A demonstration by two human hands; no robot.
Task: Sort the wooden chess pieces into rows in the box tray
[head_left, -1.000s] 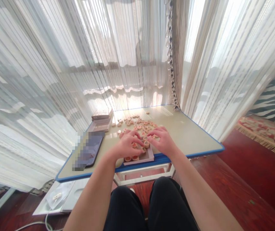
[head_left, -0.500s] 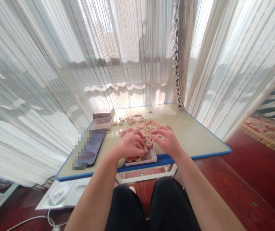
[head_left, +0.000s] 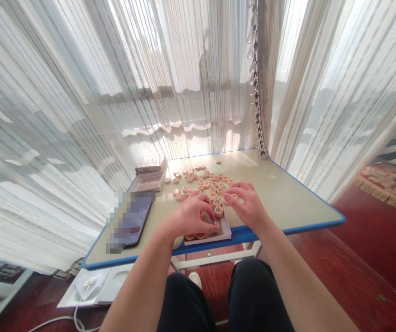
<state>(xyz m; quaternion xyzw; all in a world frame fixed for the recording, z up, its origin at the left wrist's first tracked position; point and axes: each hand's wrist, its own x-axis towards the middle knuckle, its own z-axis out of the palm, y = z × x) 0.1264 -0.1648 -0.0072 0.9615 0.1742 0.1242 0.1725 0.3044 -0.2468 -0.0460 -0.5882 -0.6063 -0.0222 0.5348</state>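
Note:
Round wooden game pieces (head_left: 203,180) with red and dark marks lie scattered over the middle of a beige table (head_left: 288,198) with a blue rim. A shallow grey tray (head_left: 226,228) at the near edge holds a few pieces. My left hand (head_left: 193,216) rests over the tray, its fingers curled and pressing a piece at the tray's right side. To its right, my right hand (head_left: 248,205) lies just beyond the tray, its fingers bent and pinching a piece (head_left: 226,199) among the loose ones.
A dark phone (head_left: 132,221) lies at the table's left. A stack of flat boxes (head_left: 151,173) sits at the back left. Sheer curtains hang close behind and beside the table. Under the table are white packaging (head_left: 94,286), a cable and a red wooden floor.
My left hand has slid toward me, deeper over the tray. The right hand stays near the loose pieces. The camera has shifted a little, so the table looks moved to the right.

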